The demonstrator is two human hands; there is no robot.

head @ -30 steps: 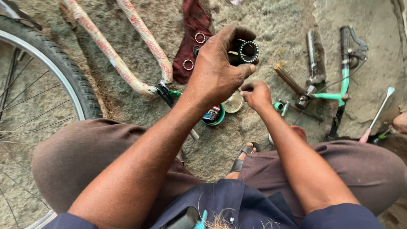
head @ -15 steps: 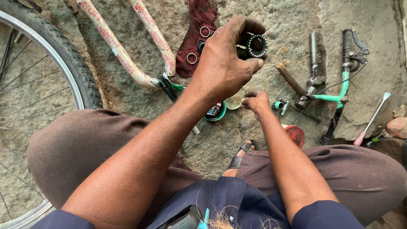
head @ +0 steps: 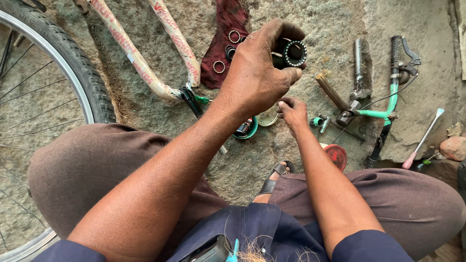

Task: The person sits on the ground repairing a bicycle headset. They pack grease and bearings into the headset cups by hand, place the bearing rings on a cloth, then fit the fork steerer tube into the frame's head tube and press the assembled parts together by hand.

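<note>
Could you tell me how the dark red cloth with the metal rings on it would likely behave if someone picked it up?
The dark red cloth lies creased and flat on the stone ground, so it is probably floppy and light. The loose rings on it would likely slide off and roll.

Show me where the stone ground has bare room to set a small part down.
Bare stone lies between the dark red cloth and the grey metal stem, above the left hand. Another patch sits between the bicycle tyre and the pink frame tubes. Around the right hand, small round tins and the green handlebar crowd it.
</note>
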